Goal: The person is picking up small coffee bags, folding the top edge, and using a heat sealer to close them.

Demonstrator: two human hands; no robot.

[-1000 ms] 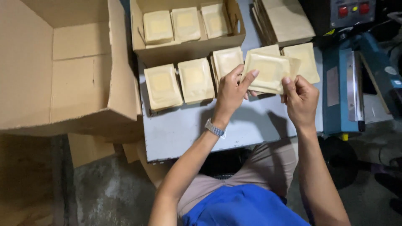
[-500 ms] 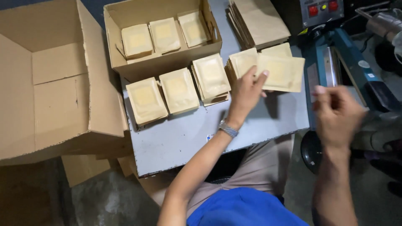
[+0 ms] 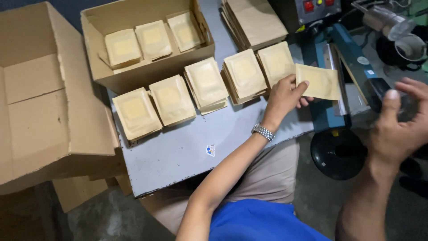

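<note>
From my feed, L to R: big brown carton (image 3: pixel 40 102) lies open on its side at far left, partly cut off by the frame edge. Next, a smaller open cardboard box (image 3: pixel 147 67) w/ three tan square pouches (image 3: pixel 151 39) inside. In front, on the grey table (image 3: pixel 187 151), four stacks of same tan pouches (image 3: pixel 205 82) in a row; a small round sticker (image 3: pixel 211 150), blue/orange, sits on the tabletop, print too small to read. Pile of flat brown bags (image 3: pixel 258 20) at top.

My left hand (image 3: pixel 285 96), w/ a metal watch (image 3: pixel 263 132) on the wrist, pinches one tan pouch (image 3: pixel 318 81) by its left edge; pouch is flat, square, padded centre, held over the blue sealer machine (image 3: pixel 343 67). Red buttons (image 3: pixel 308 5) on its control box, top cut off.

Right hand (image 3: pixel 401 125) at far right is blurred, fingers loosely curled, holding nothing I can see.
</note>
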